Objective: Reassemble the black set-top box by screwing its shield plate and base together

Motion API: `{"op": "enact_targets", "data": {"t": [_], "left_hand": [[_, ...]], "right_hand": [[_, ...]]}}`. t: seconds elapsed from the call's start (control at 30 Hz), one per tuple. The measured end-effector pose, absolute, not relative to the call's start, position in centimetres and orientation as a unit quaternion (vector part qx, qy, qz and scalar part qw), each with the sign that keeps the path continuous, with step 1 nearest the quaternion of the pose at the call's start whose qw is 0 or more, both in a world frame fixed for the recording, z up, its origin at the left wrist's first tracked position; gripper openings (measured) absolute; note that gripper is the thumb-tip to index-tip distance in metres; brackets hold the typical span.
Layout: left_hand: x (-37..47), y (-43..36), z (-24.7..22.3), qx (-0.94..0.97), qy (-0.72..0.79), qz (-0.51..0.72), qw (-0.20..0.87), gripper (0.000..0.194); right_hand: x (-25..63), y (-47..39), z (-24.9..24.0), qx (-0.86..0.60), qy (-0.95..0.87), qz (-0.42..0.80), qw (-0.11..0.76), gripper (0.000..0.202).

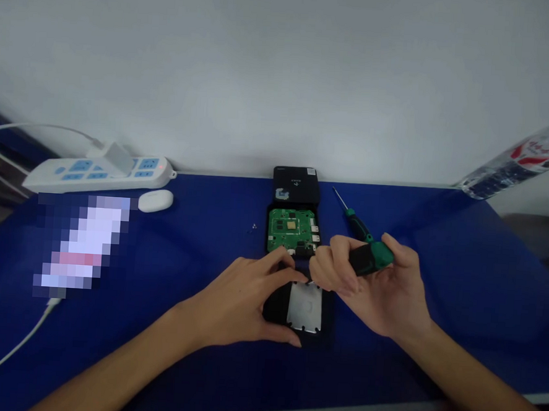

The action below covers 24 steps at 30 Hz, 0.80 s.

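My right hand (367,279) is wrapped round the black-and-green handle of a screwdriver (372,258). Its tip is hidden by my fingers, near the upper edge of a silver metal plate (305,306). That plate lies in a dark casing part (275,302), which my left hand (245,297) grips between thumb and fingers on the table. Just beyond, a green circuit board (292,226) sits in a black tray-like case. Behind it rests a black box lid (296,185) with a white sticker. A second screwdriver (357,224) lies to the right of the board.
Several tiny screws (253,227) lie left of the board. Over to the left are a white power strip (150,172) with a charger, a white oval case (156,201) and a blurred-out phone (86,237) on a cable. A clear plastic bottle (524,155) is at the right by the wall.
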State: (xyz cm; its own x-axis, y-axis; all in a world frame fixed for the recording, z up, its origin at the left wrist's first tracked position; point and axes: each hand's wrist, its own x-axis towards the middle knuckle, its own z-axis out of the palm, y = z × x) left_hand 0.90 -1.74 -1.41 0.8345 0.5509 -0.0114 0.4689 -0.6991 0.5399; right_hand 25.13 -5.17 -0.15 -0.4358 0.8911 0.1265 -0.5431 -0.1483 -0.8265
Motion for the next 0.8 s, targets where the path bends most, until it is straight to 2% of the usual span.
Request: {"op": "enact_targets", "data": {"t": [0.1, 0.3, 0.43, 0.53, 0.67, 0.8], "left_hand": [[0.86, -1.7, -1.47, 0.918, 0.275, 0.074, 0.275, 0.079], [0.76, -1.74, -1.61, 0.921, 0.277, 0.072, 0.263, 0.08], [0.73, -1.8, -1.67, 0.92, 0.275, 0.072, 0.271, 0.079], [0.76, -1.76, -1.68, 0.92, 0.277, 0.07, 0.269, 0.079], [0.78, -1.67, -1.61, 0.92, 0.276, 0.065, 0.271, 0.08], [0.77, -1.69, -1.65, 0.92, 0.273, 0.072, 0.272, 0.079]], "right_hand": [[25.04, -5.29, -0.16, -0.199, -0.424, 0.732, 0.495, 0.067], [25.19, -5.26, -0.04, -0.186, -0.4, 0.756, 0.484, 0.051], [25.21, -5.14, 0.0, -0.178, -0.39, 0.764, 0.482, 0.048], [25.08, -5.12, -0.11, -0.179, -0.406, 0.752, 0.487, 0.05], [24.89, -5.16, -0.43, -0.193, -0.416, 0.741, 0.491, 0.064], [24.95, -5.19, -0.43, -0.18, -0.41, 0.746, 0.492, 0.062]]}}
